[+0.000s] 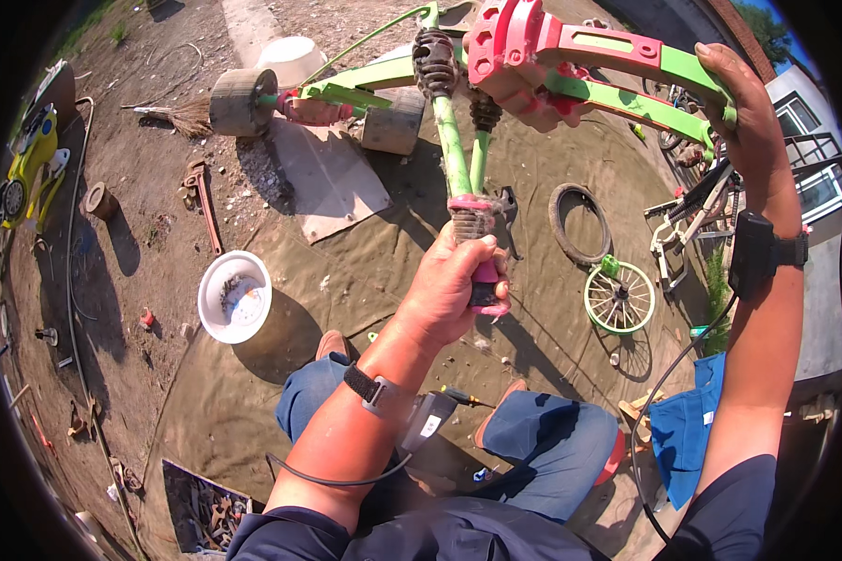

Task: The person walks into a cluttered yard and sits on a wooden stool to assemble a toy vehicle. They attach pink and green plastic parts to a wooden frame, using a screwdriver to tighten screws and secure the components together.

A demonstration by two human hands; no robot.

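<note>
A green and pink frame (pixel 454 154) with worn black ribbed sleeves is raised in front of me. My left hand (pixel 449 285) is wrapped round the pink and dark lower end of its green bar. At the upper right, my right hand (pixel 744 107) grips the end of the frame's thick pink and green forked arm (pixel 617 47). Two broad, worn wheels (pixel 243 103) appear at the frame's left side; whether both are fixed to it, I cannot tell.
Left of my knees stands a white basin (pixel 209 297), with a rusty pipe wrench (pixel 208 206) beyond it. On the right are a tyre (pixel 561 220), a spoked green wheel (pixel 617 327) and bicycle parts (pixel 669 243). A screwdriver (pixel 463 396) lies between my legs; a toolbox (pixel 180 500) is lower left.
</note>
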